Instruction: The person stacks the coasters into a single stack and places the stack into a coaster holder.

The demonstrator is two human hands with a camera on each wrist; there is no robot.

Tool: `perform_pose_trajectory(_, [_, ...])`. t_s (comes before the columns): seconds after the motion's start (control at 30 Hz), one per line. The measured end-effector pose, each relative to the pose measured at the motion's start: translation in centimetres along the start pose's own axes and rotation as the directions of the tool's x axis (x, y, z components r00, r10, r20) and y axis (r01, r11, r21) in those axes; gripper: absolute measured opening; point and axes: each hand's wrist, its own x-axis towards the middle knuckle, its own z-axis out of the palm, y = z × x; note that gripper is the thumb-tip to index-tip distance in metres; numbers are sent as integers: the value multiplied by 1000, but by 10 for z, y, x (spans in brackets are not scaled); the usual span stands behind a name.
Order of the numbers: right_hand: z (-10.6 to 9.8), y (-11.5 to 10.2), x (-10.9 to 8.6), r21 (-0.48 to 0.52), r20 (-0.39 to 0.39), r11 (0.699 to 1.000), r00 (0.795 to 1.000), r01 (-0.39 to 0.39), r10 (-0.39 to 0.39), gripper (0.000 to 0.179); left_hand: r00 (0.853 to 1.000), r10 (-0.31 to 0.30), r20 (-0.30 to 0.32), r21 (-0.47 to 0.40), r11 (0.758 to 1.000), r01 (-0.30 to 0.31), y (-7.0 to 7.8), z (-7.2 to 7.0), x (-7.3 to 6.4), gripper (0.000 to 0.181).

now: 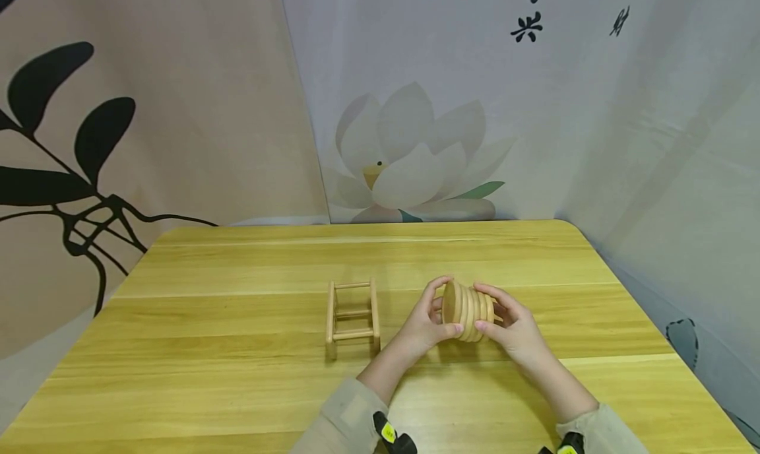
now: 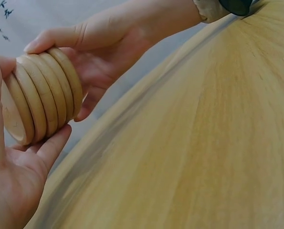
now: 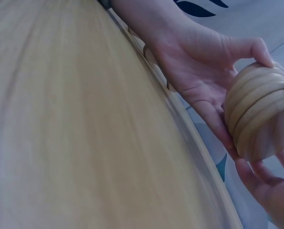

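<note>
Both hands hold a stack of several round wooden coasters (image 1: pixel 469 311) on its side, raised above the table. My left hand (image 1: pixel 429 319) grips the left end, thumb on the near side and fingers around the far side. At the other end, my right hand (image 1: pixel 512 325) grips the stack in the same way. In the left wrist view the coasters (image 2: pixel 44 93) lie face to face, with the thumbs and fingers of both hands on their rims. The right wrist view shows the stack (image 3: pixel 258 109) between the two hands, partly cut off by the frame edge.
A small wooden rack (image 1: pixel 353 334) with upright posts and crossbars stands on the table left of the hands. The wooden table (image 1: pixel 208 375) reaches back to a printed cloth backdrop (image 1: pixel 237 111) with a lotus and dark leaves.
</note>
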Motion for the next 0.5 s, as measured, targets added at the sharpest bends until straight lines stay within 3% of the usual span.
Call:
perform_pose_trajectory(0.3, [-1,-1,-1,-9,30,998,998,61,-60,51,1000,-23,-2,39,999,23,0,1,-2,74])
perform_pose_trajectory(0.5, [-1,-2,0,-84,77,988,989,131,-124,49,1000,-10,18,44,999,9,1,1,-3,78])
